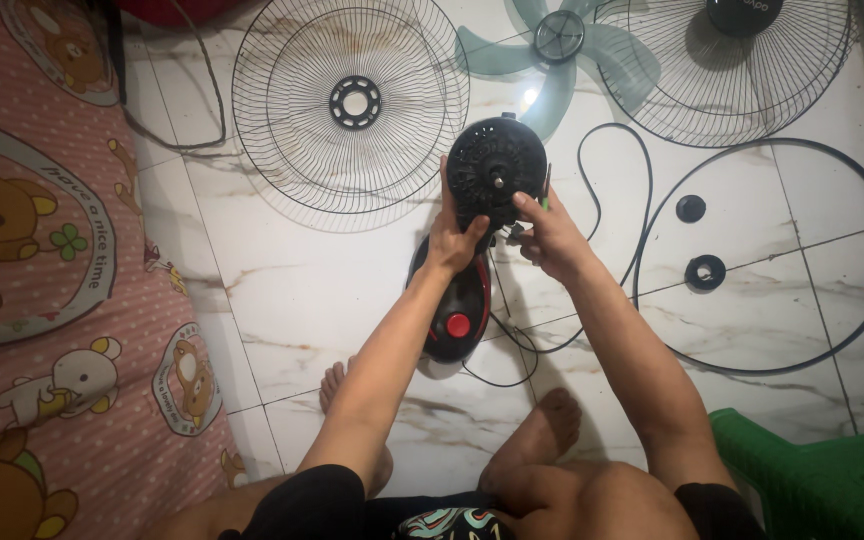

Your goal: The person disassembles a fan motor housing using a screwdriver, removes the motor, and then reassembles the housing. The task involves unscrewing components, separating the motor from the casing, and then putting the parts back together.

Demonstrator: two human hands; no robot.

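White marble-patterned floor tiles (332,290) carry the parts of a taken-apart fan, with a pink cartoon-bear mattress (42,280) along the left side. At the middle, the black fan motor housing (497,170) stands up off the floor on its black base with a red knob (459,325), its front face and short metal shaft turned toward the camera. The left hand (450,240) grips the housing from below and on its left, fingers curled shut around the edge. The right hand (550,238) sits just beside the housing's lower right, forefinger stretched onto the face near the shaft, the other fingers closed around something small and green; what it is cannot be told. A black power cord (612,200) loops from behind the housing. One wire fan guard (350,105) lies flat just above left of the motor, the second guard (742,65) at top right, with the pale green fan blade (562,45) between them. A thin black ring (772,255) lies at right, enclosing two small black caps (704,272). A green plastic stool (822,480) shows at the lower right
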